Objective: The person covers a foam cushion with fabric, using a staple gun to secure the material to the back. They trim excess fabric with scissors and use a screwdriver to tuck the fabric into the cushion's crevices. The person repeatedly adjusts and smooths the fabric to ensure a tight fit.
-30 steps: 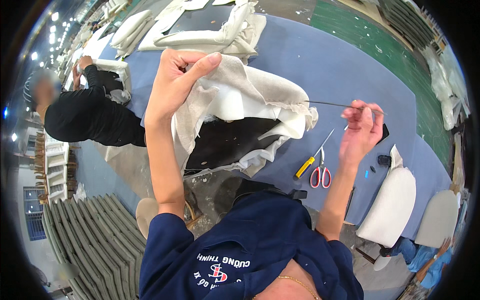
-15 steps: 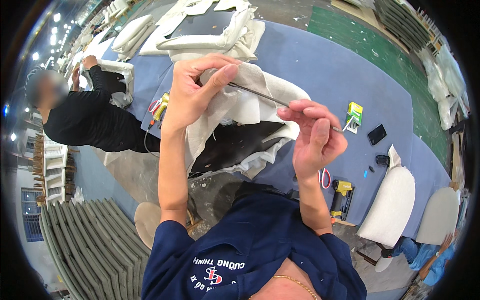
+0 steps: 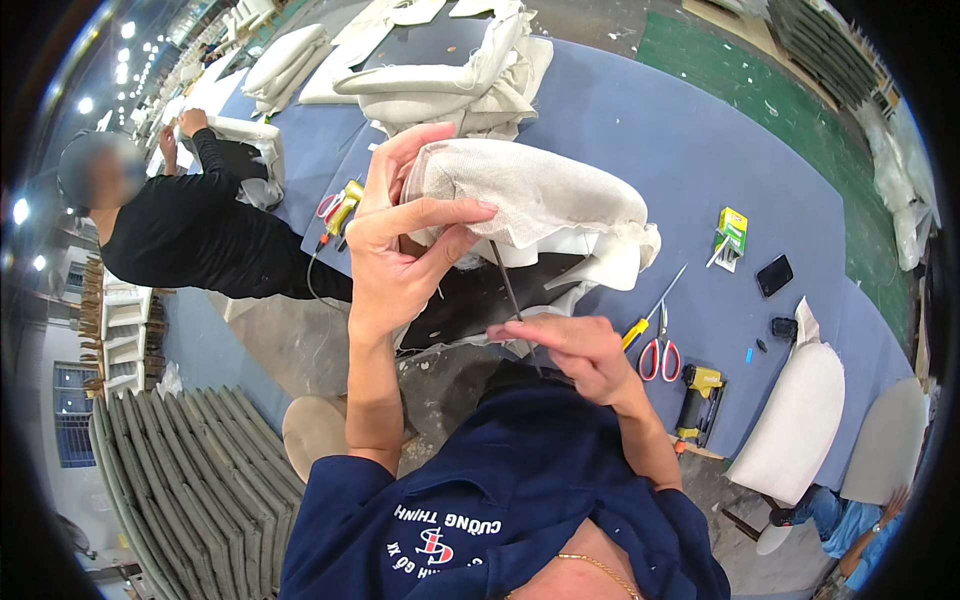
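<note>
My left hand (image 3: 400,240) is closed on the near-left corner of a chair cushion piece covered in cream fabric (image 3: 530,190). Its thumb and forefinger press the folded fabric edge. My right hand (image 3: 580,355) grips the lower end of a thin dark metal rod (image 3: 507,278). The rod stands steeply, its upper end at the fabric edge close to my left thumb; the fabric and fingers may hide its tip. Beneath the fabric, the piece's black underside (image 3: 470,305) shows, with loose cream fabric along its near edge.
Right of the cushion, the blue table (image 3: 690,190) holds red-handled scissors (image 3: 660,355), a yellow-handled pointed tool (image 3: 634,333), a yellow staple gun (image 3: 700,405), a green-yellow box (image 3: 731,235) and a phone (image 3: 774,276). A co-worker in black (image 3: 200,230) stands at left. Stacked panels (image 3: 200,480) lean nearby.
My right hand has come down toward me, swinging the rod from nearly level to steep. My left hand now presses the fabric corner, folded over the cushion. The view has shifted slightly.
</note>
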Demonstrator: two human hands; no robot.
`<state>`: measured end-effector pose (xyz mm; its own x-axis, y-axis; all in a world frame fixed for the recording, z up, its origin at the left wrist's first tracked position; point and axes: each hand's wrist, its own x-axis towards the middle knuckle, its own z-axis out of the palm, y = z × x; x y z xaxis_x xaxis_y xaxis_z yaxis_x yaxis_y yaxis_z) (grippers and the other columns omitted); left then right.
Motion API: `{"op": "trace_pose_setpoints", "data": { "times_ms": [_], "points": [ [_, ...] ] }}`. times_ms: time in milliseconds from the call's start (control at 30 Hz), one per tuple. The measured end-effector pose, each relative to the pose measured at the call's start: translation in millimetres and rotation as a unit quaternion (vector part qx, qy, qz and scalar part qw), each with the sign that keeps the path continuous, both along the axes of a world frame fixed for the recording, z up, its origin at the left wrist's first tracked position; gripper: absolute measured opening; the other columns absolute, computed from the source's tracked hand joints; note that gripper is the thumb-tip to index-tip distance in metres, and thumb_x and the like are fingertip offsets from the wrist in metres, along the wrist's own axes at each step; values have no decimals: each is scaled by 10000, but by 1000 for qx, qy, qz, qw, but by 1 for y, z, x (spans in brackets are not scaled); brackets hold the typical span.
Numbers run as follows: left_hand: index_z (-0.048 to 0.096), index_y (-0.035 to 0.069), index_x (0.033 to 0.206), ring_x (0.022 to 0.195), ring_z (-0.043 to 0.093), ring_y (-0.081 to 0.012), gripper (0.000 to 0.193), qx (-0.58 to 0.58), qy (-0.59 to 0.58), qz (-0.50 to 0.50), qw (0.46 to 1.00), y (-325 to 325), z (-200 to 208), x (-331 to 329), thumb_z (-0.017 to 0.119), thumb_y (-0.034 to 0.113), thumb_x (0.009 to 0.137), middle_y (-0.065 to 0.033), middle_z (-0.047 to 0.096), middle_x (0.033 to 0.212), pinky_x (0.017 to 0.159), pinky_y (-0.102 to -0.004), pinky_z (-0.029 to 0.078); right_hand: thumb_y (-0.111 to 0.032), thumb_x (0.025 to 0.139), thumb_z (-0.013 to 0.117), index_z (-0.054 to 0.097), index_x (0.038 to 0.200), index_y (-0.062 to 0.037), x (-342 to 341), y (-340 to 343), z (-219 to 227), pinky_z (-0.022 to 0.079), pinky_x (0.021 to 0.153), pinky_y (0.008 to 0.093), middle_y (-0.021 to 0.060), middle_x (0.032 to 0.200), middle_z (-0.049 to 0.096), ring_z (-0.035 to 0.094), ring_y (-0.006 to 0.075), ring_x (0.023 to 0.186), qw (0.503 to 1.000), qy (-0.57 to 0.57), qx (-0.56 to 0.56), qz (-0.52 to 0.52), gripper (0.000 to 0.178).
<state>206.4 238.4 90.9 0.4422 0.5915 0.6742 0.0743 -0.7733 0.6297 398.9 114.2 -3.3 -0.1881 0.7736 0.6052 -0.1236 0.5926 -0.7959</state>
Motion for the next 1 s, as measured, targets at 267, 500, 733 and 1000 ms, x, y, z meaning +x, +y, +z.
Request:
{"op": "trace_pose_setpoints", "data": {
  "times_ms": [267, 500, 733, 1000],
  "points": [
    [844, 153, 964, 1234, 578, -318, 480, 17, -9, 17, 1000, -14, -6, 4, 746, -112, 576, -205, 547, 1394, 1051, -413, 458, 37, 975, 601, 664, 1180, 29, -16, -7, 12, 487, 534, 244, 74, 773, 672, 628, 105, 582, 975, 24, -179, -131, 215],
    [847, 186, 978, 1217, 585, -325, 529, 40, -16, 19, 999, -25, -9, 17, 796, -87, 528, -214, 549, 1386, 1011, -401, 493, -41, 1047, 541, 612, 1099, 27, -19, -28, 23, 473, 605, 284, 71, 768, 639, 572, 131, 644, 942, 16, -240, -236, 111],
    [851, 211, 964, 1190, 599, -326, 495, 51, -16, 12, 998, -32, -11, 26, 851, -16, 524, -216, 544, 1383, 977, -391, 519, -50, 1060, 520, 564, 1134, 29, -2, -42, 41, 464, 601, 284, 114, 866, 674, 538, 154, 616, 940, -63, -237, -237, 117],
    [846, 196, 948, 1220, 598, -349, 452, 75, 3, 0, 997, -49, -7, 34, 858, -14, 548, -227, 554, 1368, 979, -410, 522, 19, 1006, 569, 573, 1150, 16, 9, -51, 43, 495, 584, 297, 132, 891, 701, 627, 249, 599, 951, -104, -168, -239, 143]
  ]
}}
